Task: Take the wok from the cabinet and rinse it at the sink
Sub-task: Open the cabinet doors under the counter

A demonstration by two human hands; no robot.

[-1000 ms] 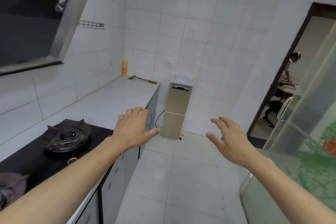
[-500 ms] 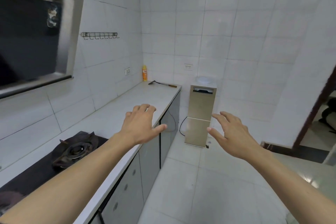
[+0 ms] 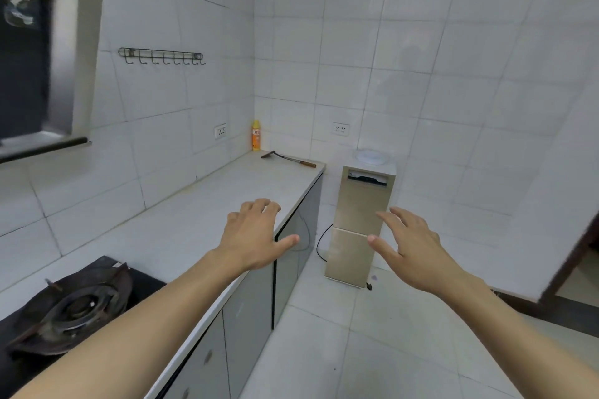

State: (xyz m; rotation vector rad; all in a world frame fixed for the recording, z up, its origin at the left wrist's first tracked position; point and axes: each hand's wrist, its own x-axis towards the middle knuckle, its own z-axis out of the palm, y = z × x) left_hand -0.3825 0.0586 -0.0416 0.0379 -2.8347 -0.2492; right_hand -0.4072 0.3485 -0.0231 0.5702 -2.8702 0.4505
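No wok and no sink are in view. Grey cabinet doors (image 3: 249, 304) run under the white countertop (image 3: 194, 217) on the left; the doors look closed. My left hand (image 3: 256, 236) hovers over the counter's front edge, fingers apart and holding nothing. Out over the floor, my right hand (image 3: 411, 246) is stretched in front of a beige water dispenser (image 3: 359, 223), also open and holding nothing.
A black gas hob (image 3: 74, 308) sits at the near left under a range hood (image 3: 35, 52). At the counter's far end lie a spatula (image 3: 288, 159) and an orange bottle (image 3: 256, 135). A hook rail (image 3: 162, 56) hangs on the wall. A doorway (image 3: 577, 272) is at right.
The view has swung left and forward along the counter: the doorway and glass door slid out to the right. Both hands stay raised and open in front of me.
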